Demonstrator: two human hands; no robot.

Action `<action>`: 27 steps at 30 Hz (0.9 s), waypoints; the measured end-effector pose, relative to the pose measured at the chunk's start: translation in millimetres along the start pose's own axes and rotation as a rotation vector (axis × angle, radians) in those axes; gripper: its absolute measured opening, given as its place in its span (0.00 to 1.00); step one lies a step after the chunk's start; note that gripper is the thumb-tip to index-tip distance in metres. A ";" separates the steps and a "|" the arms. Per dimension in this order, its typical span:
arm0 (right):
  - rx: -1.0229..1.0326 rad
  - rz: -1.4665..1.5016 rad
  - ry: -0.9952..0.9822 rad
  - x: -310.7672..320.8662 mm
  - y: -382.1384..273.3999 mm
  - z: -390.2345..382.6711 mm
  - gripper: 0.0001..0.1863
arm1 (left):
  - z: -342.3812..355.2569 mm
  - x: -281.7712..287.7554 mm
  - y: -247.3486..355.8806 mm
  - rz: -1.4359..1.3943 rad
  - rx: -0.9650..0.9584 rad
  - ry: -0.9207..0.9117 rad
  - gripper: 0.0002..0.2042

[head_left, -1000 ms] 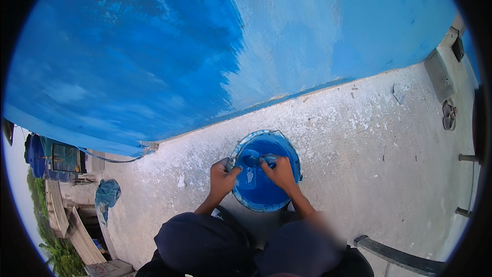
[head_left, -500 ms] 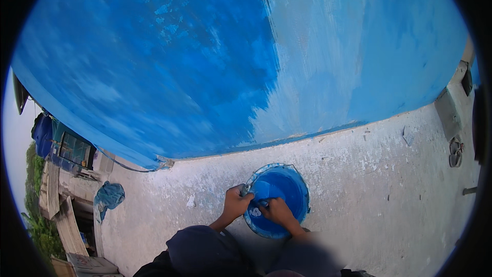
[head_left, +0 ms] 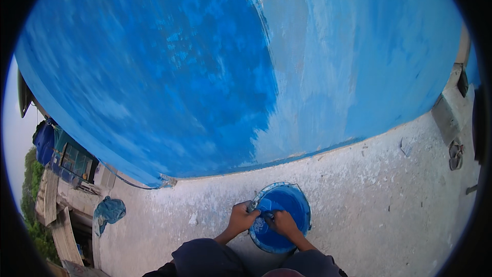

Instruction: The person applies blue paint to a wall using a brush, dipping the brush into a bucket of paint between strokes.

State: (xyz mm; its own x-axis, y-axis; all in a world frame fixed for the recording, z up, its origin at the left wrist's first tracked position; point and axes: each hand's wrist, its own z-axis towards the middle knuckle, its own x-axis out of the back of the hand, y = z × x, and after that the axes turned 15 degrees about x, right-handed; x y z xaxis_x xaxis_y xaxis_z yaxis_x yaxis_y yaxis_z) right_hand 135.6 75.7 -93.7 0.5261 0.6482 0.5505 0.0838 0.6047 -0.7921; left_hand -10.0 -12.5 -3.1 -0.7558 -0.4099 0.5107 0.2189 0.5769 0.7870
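Observation:
A bucket (head_left: pixel 306 200) with blue paint inside and paint-smeared walls stands on the pale floor between my knees. My left hand (head_left: pixel 243 218) is closed at its left rim, thumb pointing inward over the paint. Inside the opening, my right hand (head_left: pixel 283 223) is closed around something small and dark, coated in blue, whose kind I cannot make out. The fingertips of both hands come close together over the paint. Beyond the bucket rises a wall (head_left: pixel 205 72), deep blue at left, with a patchy pale strip (head_left: pixel 292 87) and lighter blue at right.
The pale floor (head_left: pixel 353 215) carries paint flecks and small scraps. A crumpled blue plastic bag (head_left: pixel 109 211) lies at left, near a cable (head_left: pixel 128 180) along the wall's foot. Sandals (head_left: pixel 455 155) and a grey block (head_left: pixel 446 120) are at far right.
The view has shifted, so the bucket and wall edge sit lower. My right hand has moved slightly inside the bucket, closer to my left, which stays at the rim.

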 end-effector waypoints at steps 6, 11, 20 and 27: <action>0.070 -0.048 -0.052 -22.1 -20.6 -6.5 0.14 | 1.8 2.4 -2.6 0.080 -0.032 0.055 0.11; -0.017 -0.025 -0.058 7.0 -22.5 1.9 0.15 | 10.6 2.4 -7.3 -0.002 -0.013 0.044 0.07; -0.188 0.628 0.072 50.2 -4.3 25.6 0.18 | 18.2 1.1 17.1 -0.130 0.034 -0.013 0.07; -0.203 0.420 0.178 72.2 4.9 39.4 0.17 | 20.0 18.4 82.9 -0.205 -0.020 -0.120 0.07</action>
State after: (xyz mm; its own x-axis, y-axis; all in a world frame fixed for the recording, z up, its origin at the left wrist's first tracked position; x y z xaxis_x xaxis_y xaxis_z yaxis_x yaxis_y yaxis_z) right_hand 140.6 143.7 -47.5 0.6849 0.7163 0.1336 -0.0122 0.1946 -0.9808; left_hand -18.2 41.9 64.7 -0.8531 -0.4297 0.2959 0.0647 0.4756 0.8773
